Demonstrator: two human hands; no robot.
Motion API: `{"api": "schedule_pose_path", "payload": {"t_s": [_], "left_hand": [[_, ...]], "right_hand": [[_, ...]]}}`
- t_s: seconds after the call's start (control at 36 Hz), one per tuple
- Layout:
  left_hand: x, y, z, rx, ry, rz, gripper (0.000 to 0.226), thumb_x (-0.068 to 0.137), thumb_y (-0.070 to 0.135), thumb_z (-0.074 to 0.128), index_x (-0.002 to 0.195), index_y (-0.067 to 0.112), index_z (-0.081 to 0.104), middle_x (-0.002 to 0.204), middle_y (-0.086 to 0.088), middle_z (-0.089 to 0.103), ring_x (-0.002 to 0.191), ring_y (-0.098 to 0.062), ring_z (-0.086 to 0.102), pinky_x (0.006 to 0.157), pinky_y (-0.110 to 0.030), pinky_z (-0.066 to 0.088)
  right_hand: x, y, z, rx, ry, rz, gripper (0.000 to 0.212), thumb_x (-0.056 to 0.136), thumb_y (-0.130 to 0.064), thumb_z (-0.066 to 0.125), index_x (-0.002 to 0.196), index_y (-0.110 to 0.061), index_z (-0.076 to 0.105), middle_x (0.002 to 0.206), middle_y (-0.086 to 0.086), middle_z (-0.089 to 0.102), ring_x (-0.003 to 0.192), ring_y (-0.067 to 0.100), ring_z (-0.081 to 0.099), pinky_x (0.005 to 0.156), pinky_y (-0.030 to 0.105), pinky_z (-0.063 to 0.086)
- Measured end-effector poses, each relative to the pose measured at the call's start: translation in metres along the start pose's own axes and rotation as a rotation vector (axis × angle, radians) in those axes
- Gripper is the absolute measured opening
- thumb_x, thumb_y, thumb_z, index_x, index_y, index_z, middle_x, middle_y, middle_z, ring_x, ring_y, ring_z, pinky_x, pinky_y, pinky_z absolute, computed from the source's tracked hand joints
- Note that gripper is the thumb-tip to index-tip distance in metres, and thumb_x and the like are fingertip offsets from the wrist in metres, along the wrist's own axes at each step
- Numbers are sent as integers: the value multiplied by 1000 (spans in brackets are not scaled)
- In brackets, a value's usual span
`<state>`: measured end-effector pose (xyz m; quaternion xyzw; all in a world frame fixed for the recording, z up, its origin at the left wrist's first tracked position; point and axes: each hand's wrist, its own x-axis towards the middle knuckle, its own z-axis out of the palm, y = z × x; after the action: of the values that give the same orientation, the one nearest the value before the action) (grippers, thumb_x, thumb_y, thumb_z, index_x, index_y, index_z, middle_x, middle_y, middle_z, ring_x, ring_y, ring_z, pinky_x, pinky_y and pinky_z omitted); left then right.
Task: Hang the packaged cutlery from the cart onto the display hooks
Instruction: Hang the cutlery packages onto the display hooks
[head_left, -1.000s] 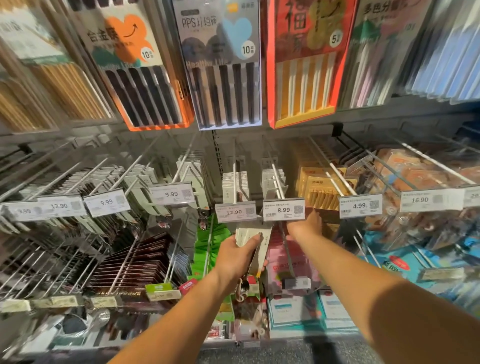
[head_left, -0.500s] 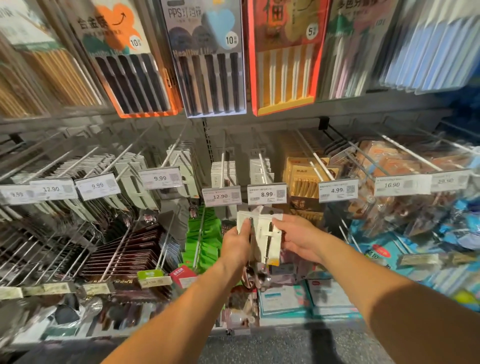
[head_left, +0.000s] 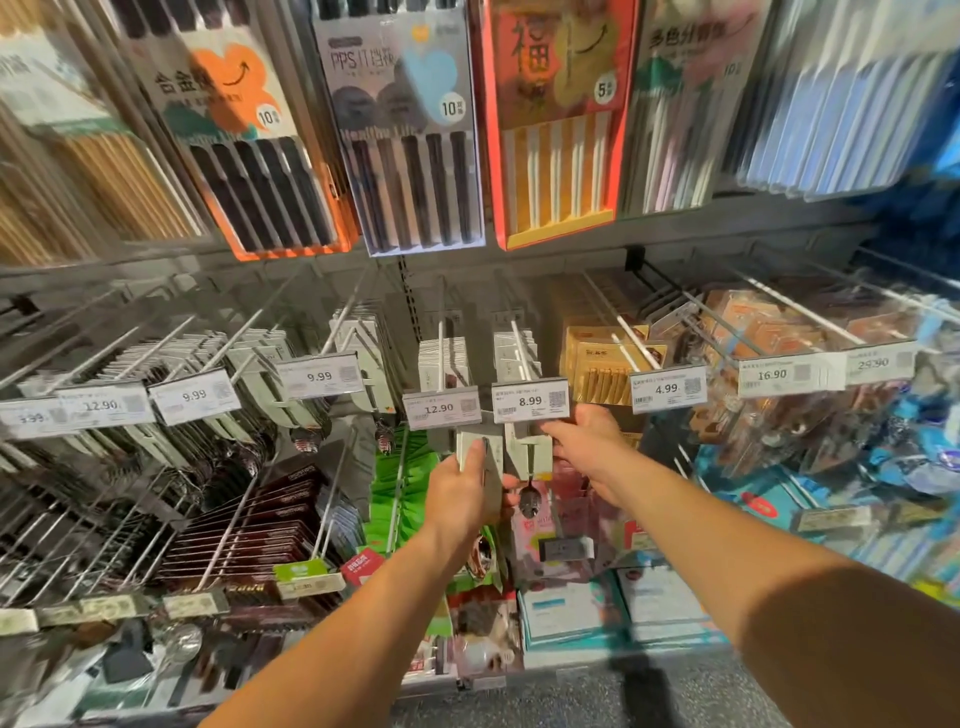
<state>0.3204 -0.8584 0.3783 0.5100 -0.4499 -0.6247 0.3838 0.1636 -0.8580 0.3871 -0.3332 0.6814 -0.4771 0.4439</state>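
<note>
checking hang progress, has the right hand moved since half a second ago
Yes. The right hand has gone up toward the 8.99 price tag, now just below it.

Head view faces display hooks (head_left: 514, 343) closely, slightly downward.

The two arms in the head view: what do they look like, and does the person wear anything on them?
Both arms are bare as far as the frame shows: no sleeves, gloves, watch or bracelet. The left hand and right hand show no rings that I can see. Shadow darkens the right forearm near the camera.

Grey pegboard wall (head_left: 519, 270), speckled grey floor (head_left: 545, 701)
</note>
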Motion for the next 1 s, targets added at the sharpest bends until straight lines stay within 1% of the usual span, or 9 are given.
{"api": "schedule_pose_path", "payload": {"t_s": [0.14,0.25,0.44,0.58,0.72,0.78,0.86,0.92,1.0], "left_hand": [[2,5,-7,-23,3,-30,31,105,28,46,110,-2,50,79,-24,70,49,-24,62,44,-29,53],[5,7,-14,-5,-17,-15,29,106,28,44,108,-1,49,76,-22,69,49,-22,60,46,-29,54],[11,7,-23,22,-44,-23,30,106,31,43,115,3,47,75,-17,70,53,-23,60,49,-30,54],[12,5,-27,-9,-72,-48,28,106,30,44,109,3,48,75,-19,69,52,-24,60,47,-29,53],[9,-1,-26,-23,-100,-60,23,105,25,47,100,3,52,70,-19,69,47,-24,60,43,-28,51],[10,-5,-25,-12,-104,-64,22,104,25,50,98,4,55,69,-17,70,49,-26,61,44,-30,51],[13,-11,-21,39,-74,-41,24,99,29,59,96,7,66,80,-20,74,68,-37,70,63,-44,58],[13,-13,-18,63,-60,-24,22,96,29,64,95,8,71,86,-22,74,73,-37,71,66,-47,60],[13,-16,-10,64,-69,-15,22,93,26,69,100,6,72,88,-19,75,69,-34,71,58,-34,56]], "right_hand": [[2,-4,5,-17,62,-15,18,95,-6,58,96,-24,62,80,-9,66,69,7,68,59,26,58],[4,-4,7,-21,86,10,20,96,-6,58,90,-26,60,83,-6,66,72,9,67,65,30,58],[8,-7,5,-35,126,-10,27,96,-7,61,77,-25,54,78,-7,60,67,5,56,45,17,41],[13,-10,11,-173,236,-36,13,91,-6,67,99,-16,67,97,0,64,90,16,58,69,25,45],[25,-3,20,-177,411,-10,25,82,-7,75,78,-25,58,106,4,67,108,25,58,98,40,50],[26,1,23,-185,379,67,19,84,-10,73,87,-17,56,105,3,64,103,23,59,96,39,51],[13,7,25,-120,133,160,21,92,-14,65,108,-2,59,88,4,65,78,17,64,72,30,58],[1,12,25,-77,-44,150,26,91,-25,68,103,-1,68,89,11,72,75,17,66,77,33,59],[-9,16,17,-36,-119,109,19,87,-24,73,99,-10,71,96,15,73,79,17,66,84,36,57]]}}
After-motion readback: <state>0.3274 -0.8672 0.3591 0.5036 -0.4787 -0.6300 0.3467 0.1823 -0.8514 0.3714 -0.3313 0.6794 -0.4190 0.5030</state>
